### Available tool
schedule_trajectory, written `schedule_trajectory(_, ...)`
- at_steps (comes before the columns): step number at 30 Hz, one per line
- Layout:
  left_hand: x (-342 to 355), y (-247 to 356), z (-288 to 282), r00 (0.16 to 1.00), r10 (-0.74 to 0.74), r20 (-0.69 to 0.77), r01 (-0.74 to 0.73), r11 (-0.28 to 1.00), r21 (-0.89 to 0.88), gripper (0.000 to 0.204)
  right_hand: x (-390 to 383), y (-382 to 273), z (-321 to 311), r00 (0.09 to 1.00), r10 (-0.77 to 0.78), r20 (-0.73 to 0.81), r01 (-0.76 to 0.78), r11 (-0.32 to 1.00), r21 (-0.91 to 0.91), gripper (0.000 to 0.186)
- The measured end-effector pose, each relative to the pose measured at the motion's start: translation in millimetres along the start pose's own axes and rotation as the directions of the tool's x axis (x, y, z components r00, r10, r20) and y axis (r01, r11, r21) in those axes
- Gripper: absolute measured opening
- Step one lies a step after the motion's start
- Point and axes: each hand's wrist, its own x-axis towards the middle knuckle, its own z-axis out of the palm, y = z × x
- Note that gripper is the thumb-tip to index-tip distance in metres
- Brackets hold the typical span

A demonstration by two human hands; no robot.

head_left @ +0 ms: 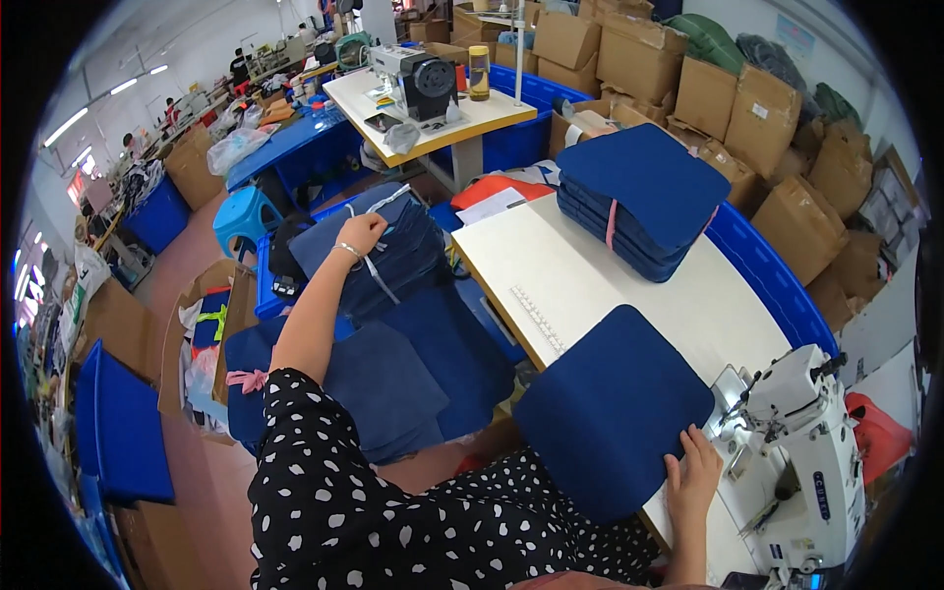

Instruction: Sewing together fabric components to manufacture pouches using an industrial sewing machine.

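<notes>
My left hand (362, 234) reaches out to a stack of navy fabric panels (408, 251) at the left of the table. Its fingers are closed on a white strip (380, 279) that runs over this stack. My right hand (693, 477) lies with fingers stretched along the right edge of a single navy panel (615, 413) with rounded corners. That panel rests partly on the white table (501, 241) and partly over my lap. Just right of my right hand stands a white sewing machine (801, 423). More navy panels (393, 379) lie below my left forearm.
A thick bundle of navy panels (639, 187), tied with a pink strip, sits on the table's far part. Another sewing machine (418, 84) stands on a table farther back. Cardboard boxes (639, 54) are piled behind. A blue stool (246, 218) and an open carton (177, 344) are at left.
</notes>
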Motion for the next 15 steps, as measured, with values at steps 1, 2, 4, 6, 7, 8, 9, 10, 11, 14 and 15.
schedule_trajectory(1,-1.1,2.5,-1.5,1.000,0.001,0.000,-0.001,1.000,-0.002,0.026,0.0,-3.2,0.4,0.999,0.002,-0.037,-0.002,1.000,0.006,0.048)
schedule_trajectory(2,-2.2,5.7,-4.1,1.000,0.003,0.028,-0.003,1.000,-0.006,0.024,1.0,-4.8,0.2,0.997,0.002,-0.075,-0.001,1.000,0.011,0.043)
schedule_trajectory(4,-4.8,12.0,-9.1,0.999,0.005,0.054,-0.004,1.000,-0.012,0.023,-0.3,-3.8,-0.1,0.998,0.007,-0.068,-0.007,1.000,0.007,0.044)
schedule_trajectory(6,-8.7,18.9,-15.0,0.995,0.053,0.089,-0.048,0.998,-0.049,0.021,-1.0,-3.5,-0.2,0.998,0.010,-0.060,-0.010,1.000,0.005,0.045)
schedule_trajectory(7,-7.8,20.1,-14.2,0.995,0.053,0.088,-0.049,0.998,-0.051,0.021,-1.3,-3.4,-1.4,0.998,0.015,-0.060,-0.014,1.000,0.021,0.047)
schedule_trajectory(8,-8.5,19.1,-14.8,0.993,0.075,0.087,-0.073,0.997,-0.024,0.021,-1.5,-4.8,-2.4,0.998,0.019,-0.058,-0.017,0.999,0.040,0.048)
schedule_trajectory(9,-8.5,18.2,-14.7,0.991,0.098,0.089,-0.099,0.995,0.002,0.021,-1.2,-6.3,-4.6,0.998,0.018,-0.058,-0.016,0.999,0.041,0.048)
schedule_trajectory(10,-6.3,16.4,-12.1,0.991,0.098,0.089,-0.099,0.995,0.002,0.021,-0.3,-8.5,-7.8,0.999,0.007,-0.041,-0.004,0.997,0.072,0.050)
schedule_trajectory(11,-3.0,11.7,-8.0,0.998,0.038,0.046,-0.037,0.999,-0.013,0.022,0.1,-10.1,-9.6,1.000,-0.006,-0.026,0.009,0.994,0.105,0.051)
schedule_trajectory(14,12.1,-25.3,9.9,0.985,-0.139,-0.099,0.132,0.988,-0.077,0.023,2.0,-7.8,-7.9,0.999,-0.032,0.008,0.031,0.996,0.080,0.051)
schedule_trajectory(15,16.3,-40.7,13.4,0.948,-0.252,-0.194,0.228,0.964,-0.137,0.023,3.0,-6.1,-5.1,0.999,-0.038,0.010,0.037,0.995,0.088,0.051)
